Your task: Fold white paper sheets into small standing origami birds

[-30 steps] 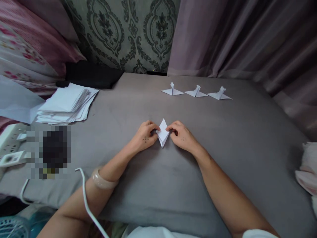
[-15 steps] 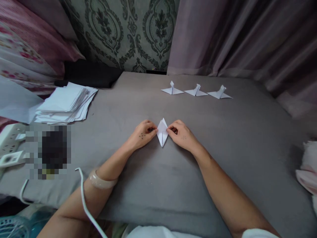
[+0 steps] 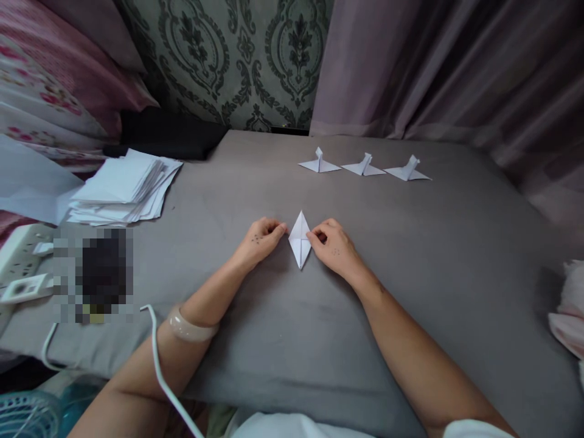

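A white folded paper diamond [image 3: 300, 249] lies on the grey cloth in front of me, its long axis pointing away and a crease running down its lower half. At its right corner, the thumb and index finger of my right hand [image 3: 334, 242] pinch the edge. My left hand [image 3: 263, 240] is just off the left corner, thumb and index fingertips together with nothing visible between them. Farther back stand three folded paper birds in a row: the left one [image 3: 319, 163], the middle one [image 3: 364, 166] and the right one [image 3: 409, 170].
A stack of white paper [image 3: 123, 185] lies at the left, before a folded black cloth [image 3: 168, 134]. Nearer are a power strip [image 3: 27, 255] and a blurred dark patch. A white cable [image 3: 157, 365] crosses my left forearm. Curtains [image 3: 387, 67] hang behind.
My left fingers have come off the paper's left corner and moved slightly left. The top flap now lies up, so the diamond looks taller and single-pointed. My right hand keeps its pinch.
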